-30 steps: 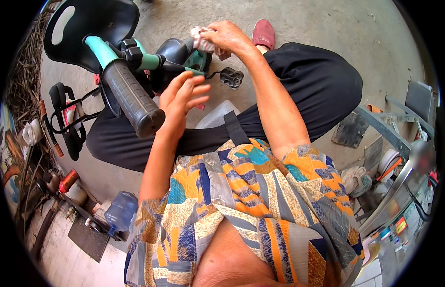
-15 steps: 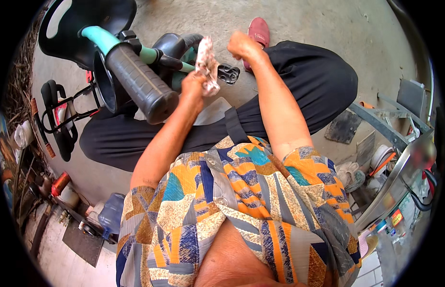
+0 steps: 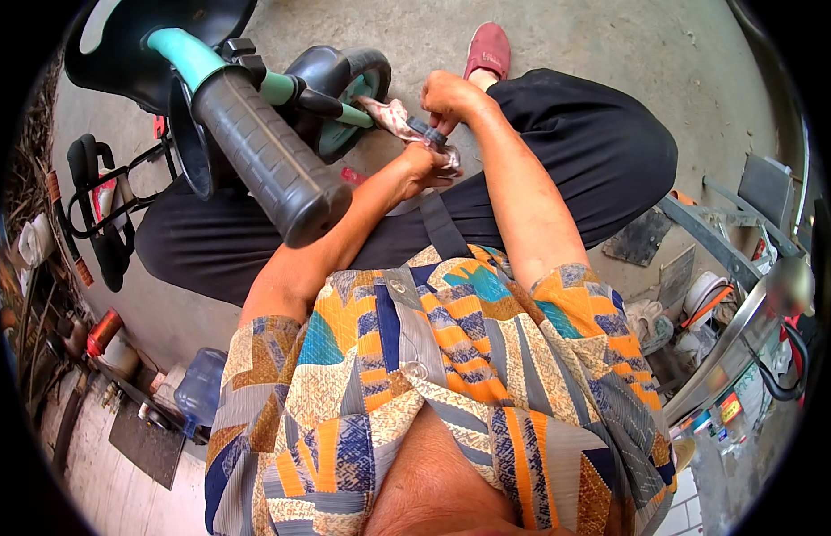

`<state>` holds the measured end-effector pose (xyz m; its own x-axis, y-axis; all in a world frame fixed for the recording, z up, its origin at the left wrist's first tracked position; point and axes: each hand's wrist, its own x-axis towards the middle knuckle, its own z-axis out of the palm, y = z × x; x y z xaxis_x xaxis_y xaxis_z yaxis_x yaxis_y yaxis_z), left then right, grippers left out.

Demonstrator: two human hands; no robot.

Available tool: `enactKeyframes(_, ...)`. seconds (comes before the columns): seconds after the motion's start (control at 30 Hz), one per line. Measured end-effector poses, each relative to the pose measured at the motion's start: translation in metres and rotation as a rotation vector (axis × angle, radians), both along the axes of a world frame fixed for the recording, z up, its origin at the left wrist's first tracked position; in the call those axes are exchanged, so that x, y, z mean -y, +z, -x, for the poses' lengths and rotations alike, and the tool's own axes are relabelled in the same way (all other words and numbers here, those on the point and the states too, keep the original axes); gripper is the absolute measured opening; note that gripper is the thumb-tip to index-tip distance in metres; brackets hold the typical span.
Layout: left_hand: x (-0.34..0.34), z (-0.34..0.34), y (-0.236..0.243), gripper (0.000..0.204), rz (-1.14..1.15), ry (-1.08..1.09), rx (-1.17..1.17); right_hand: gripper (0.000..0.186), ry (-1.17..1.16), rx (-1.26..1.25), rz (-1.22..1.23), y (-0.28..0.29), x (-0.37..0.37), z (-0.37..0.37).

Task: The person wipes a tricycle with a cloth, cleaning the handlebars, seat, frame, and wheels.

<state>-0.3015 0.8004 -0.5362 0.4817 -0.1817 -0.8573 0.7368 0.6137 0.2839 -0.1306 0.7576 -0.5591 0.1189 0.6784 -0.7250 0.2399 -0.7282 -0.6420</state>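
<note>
My left hand (image 3: 417,166) is closed on a pink-and-white patterned cloth (image 3: 387,116) just below and against a black bike pedal (image 3: 428,132); the cloth stretches up-left past the pedal. My right hand (image 3: 449,103) is bent over the pedal from above, fingertips closed on it. Left of both hands is a small teal-and-black bike: its ribbed handlebar grip (image 3: 264,152) lies above my left forearm, with a black seat-like shell (image 3: 112,62) and a wheel (image 3: 371,71) behind. My crossed legs in black trousers (image 3: 594,161) surround the work.
A black metal frame with padded bars (image 3: 103,205) stands at left beside dry branches. A blue water jug (image 3: 199,389) and red canister (image 3: 103,330) sit lower left. A metal rack (image 3: 719,241) with clutter is at right. My pink shoe (image 3: 489,49) rests on the concrete floor.
The cloth passed from my right hand to my left, which closed on it and moved down-right to the pedal. My right hand has since come down onto the pedal.
</note>
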Motion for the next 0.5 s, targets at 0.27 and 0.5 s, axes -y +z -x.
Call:
enactKeyframes(0.27, -0.006, 0.005, 0.012, 0.014, -0.728, -0.678, 0.591, 0.023, -0.176, 0.136, 0.039, 0.015, 0.003, 0.01)
enactKeyframes(0.5, -0.019, -0.011, 0.056, 0.018, -0.631, -0.25, 0.301, 0.03, -0.512, -0.003, -0.412, -0.008, 0.008, 0.005)
